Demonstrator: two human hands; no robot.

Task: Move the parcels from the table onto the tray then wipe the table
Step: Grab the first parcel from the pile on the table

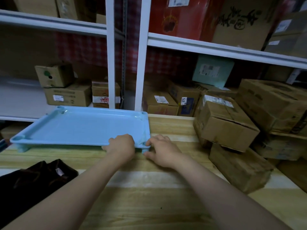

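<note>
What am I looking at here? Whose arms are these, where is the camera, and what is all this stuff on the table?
There is no machine here. These are a person's two bare arms, filmed by one wide-angle camera worn on the head, looking forward and down.

A light blue tray sits empty on a wooden table. The left hand holds its near rim, and the right hand pinches its near right corner.

To the right, cardboard parcels are stacked on the table, not yet on the tray. A dark cloth lies at the near left. Behind the table stand shelves with more boxes.
</note>
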